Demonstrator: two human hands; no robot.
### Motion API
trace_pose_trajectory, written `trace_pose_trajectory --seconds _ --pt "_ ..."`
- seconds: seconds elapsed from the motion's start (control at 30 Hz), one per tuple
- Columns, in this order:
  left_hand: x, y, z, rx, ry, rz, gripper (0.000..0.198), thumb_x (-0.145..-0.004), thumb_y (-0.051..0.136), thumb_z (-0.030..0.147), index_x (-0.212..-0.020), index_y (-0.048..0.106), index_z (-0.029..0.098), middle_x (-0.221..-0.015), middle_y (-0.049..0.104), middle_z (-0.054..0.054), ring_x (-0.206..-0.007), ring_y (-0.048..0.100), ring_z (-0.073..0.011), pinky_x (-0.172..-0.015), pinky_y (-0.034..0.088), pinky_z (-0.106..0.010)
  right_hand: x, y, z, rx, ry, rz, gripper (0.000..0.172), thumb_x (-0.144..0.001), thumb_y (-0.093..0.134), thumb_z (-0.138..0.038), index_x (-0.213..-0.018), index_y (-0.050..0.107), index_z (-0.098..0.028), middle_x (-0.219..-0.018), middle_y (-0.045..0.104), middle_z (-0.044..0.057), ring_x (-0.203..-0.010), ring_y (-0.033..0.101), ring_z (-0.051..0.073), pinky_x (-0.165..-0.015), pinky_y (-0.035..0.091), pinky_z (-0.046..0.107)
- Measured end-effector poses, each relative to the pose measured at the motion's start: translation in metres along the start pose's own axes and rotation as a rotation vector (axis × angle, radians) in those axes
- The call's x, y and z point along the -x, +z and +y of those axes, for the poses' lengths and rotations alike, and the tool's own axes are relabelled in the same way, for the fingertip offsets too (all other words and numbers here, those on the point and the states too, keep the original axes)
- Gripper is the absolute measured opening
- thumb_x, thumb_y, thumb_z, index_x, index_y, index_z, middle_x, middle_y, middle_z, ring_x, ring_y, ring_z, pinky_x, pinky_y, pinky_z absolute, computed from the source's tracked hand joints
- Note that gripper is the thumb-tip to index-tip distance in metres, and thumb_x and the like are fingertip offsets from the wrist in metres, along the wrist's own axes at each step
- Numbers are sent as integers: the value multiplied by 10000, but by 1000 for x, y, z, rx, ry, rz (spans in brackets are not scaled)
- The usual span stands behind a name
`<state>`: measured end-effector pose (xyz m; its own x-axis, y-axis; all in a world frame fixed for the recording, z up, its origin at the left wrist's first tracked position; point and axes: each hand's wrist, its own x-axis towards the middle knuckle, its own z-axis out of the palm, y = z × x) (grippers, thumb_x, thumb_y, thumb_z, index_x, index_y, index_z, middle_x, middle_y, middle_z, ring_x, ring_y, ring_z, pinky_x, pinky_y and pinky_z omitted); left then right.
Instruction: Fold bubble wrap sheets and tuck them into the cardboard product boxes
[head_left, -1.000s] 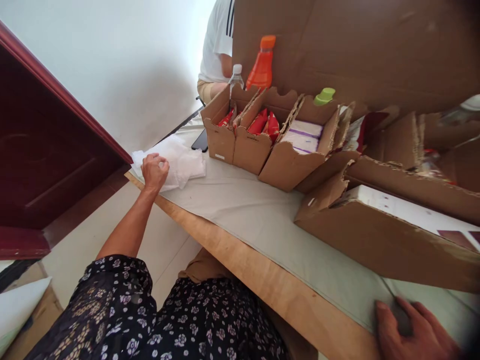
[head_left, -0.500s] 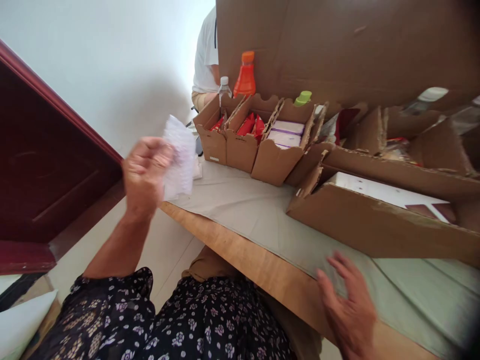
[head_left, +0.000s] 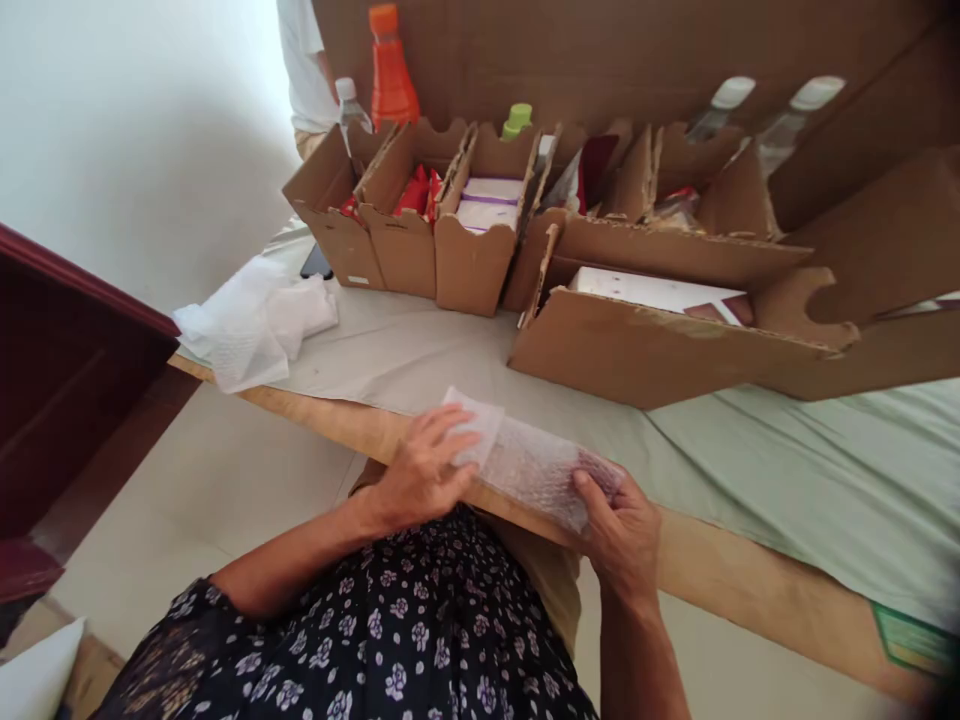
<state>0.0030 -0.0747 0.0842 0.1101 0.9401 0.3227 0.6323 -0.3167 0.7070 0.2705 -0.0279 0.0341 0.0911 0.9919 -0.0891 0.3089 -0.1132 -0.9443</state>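
Note:
A clear bubble-wrap bag [head_left: 529, 465] lies across the near edge of the table [head_left: 735, 590], held at both ends. My left hand [head_left: 424, 470] grips its left end with fingers curled over the top. Closed on the bag's right end is my right hand [head_left: 619, 525]. A loose pile of more bubble-wrap bags [head_left: 251, 320] sits on the table's far left corner.
Open cardboard boxes [head_left: 420, 215] with red packets and white packs stand in a row at the back, a larger torn box [head_left: 652, 335] in front. Bottles, one orange [head_left: 390, 70], stand behind. Another person [head_left: 304, 60] sits at the far end. A dark red door [head_left: 67, 400] is at left.
My left hand picked one bag off the pile at the far left and brought it to the near table edge. My right hand lifted off the table and took the bag's other end.

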Motion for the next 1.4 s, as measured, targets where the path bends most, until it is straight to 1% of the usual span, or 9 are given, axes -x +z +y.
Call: trace_pose_trajectory --seconds 0.2,0.4,0.5,0.63,0.77,1.03,1.2,1.3,1.4 --pt "-1 18 -17 -209 -18 -69 853 -749 865 492 -1493 517 259 -1655 394 -196 -1527 362 -468 -1232 303 -708 6 -7 -1 14 16 -60 373 -867 693 -519 -1059 751 -203 -998 795 90 -927 738 266 -886 593 433" --pt "-8 59 -19 -105 -157 19 314 -821 727 257 -1125 695 189 -1457 614 -207 -1422 514 -431 -1213 350 -685 13 -5 -1 67 -21 -13 360 -883 655 -493 -1055 750 -192 -987 794 93 -906 731 252 -862 588 411" --pt "-15 34 -29 91 -286 91 106 -866 622 244 -919 706 209 -1237 744 -128 -1209 675 -324 -1083 526 -531 13 -7 1 46 -22 26 347 -863 667 -496 -1004 759 -193 -921 785 76 -848 717 234 -808 583 388" --pt "-44 -34 -47 252 -515 212 219 -851 666 391 -933 727 197 -897 762 -42 -791 689 -202 -747 565 -327 16 -19 -2 -36 9 83 357 -832 711 -516 -978 749 -192 -861 764 59 -785 694 210 -743 572 344" --pt "-97 -78 -79 46 -384 265 178 -836 643 340 -902 717 192 -817 727 -13 -734 633 -164 -710 505 -279 38 -28 -10 -53 115 -112 373 -818 744 -559 -898 712 -197 -758 708 31 -662 635 174 -620 530 285" --pt "-172 -29 -113 -294 -177 -29 200 -818 631 154 -981 746 164 -975 774 -100 -939 704 -263 -915 542 -399 87 44 -12 -11 285 -589 410 -879 581 -592 -820 640 -191 -755 705 45 -674 688 206 -569 493 276" --pt "-140 -14 -105 -414 -89 96 590 -850 680 196 -1424 573 113 -1494 570 -232 -1380 520 -396 -1172 385 -596 90 25 -13 369 93 -643 336 -916 601 -499 -868 745 -199 -767 768 54 -719 717 240 -698 540 331" --pt "-104 -14 -98 -471 70 118 528 -924 595 206 -1447 549 146 -1544 529 -212 -1430 488 -373 -1186 382 -605 79 -5 -22 424 -34 -446 377 -969 576 -519 -1025 779 -207 -882 806 80 -752 744 242 -711 578 340" --pt "-85 -8 -94 -461 183 -14 472 -937 489 123 -1394 600 166 -1557 540 -175 -1448 496 -331 -1189 406 -572 42 7 -40 524 -414 -281 351 -1022 517 -424 -1139 763 -202 -1100 794 122 -987 745 268 -901 593 404"
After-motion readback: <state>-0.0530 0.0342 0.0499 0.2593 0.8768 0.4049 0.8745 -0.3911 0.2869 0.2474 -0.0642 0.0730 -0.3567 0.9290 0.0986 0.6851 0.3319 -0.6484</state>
